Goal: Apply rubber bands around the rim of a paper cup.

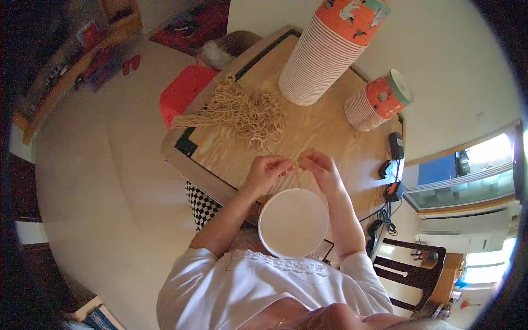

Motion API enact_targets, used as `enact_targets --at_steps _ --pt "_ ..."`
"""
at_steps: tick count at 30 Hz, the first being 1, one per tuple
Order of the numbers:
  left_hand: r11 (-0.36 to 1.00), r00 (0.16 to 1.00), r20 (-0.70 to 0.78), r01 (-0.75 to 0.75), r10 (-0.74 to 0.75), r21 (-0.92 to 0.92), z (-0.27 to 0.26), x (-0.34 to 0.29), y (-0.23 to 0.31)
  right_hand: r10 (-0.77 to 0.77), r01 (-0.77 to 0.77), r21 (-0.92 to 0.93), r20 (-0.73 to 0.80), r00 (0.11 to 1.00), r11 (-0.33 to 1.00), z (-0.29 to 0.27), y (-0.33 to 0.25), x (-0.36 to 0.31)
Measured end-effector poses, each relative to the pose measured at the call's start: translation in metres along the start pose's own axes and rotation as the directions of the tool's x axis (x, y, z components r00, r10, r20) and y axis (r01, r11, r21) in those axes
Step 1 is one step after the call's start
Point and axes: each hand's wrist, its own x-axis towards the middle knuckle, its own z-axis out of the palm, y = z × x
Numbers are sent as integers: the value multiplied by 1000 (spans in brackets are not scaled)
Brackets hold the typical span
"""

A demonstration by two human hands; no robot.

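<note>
My left hand (268,172) and my right hand (320,170) meet over the table's near side, with the fingers of each pinched on a thin tan cord (298,177). The cord runs down from my fingertips to the rim of a round white paper tub (293,223). That tub lies against my front, below my hands, its pale round face turned up; I cannot tell whether this is its base or its inside. Just beyond my left hand spreads a tangled heap of tan cords (242,113) on the wooden table (322,132).
A tall stack of paper tubs (324,58) with orange patterned sides stands at the far edge, a shorter stack (379,100) to its right. Black adapters (395,146) and cables line the right edge. A red stool (184,92) is at the left, a dark chair (410,270) at the right.
</note>
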Motion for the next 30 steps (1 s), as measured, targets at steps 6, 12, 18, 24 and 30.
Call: enact_targets --at_steps 6,12,18,24,30 --pt "968 999 -3 35 -36 -250 0 6 -9 14 -12 -36 57 998 999 -3 12 4" --pt "951 991 2 127 -132 -282 5 17 -27 -235 225 -151 -51 971 963 -5 31 8" --pt "948 991 33 131 -126 -290 7 23 -37 -455 432 -494 81 887 755 -6 33 13" --pt "924 988 22 152 -154 -352 11 22 -39 -497 460 -532 81 864 711 -7 36 14" --pt "945 992 18 128 -128 -302 15 27 -45 -459 405 -545 41 888 734 -14 45 10"
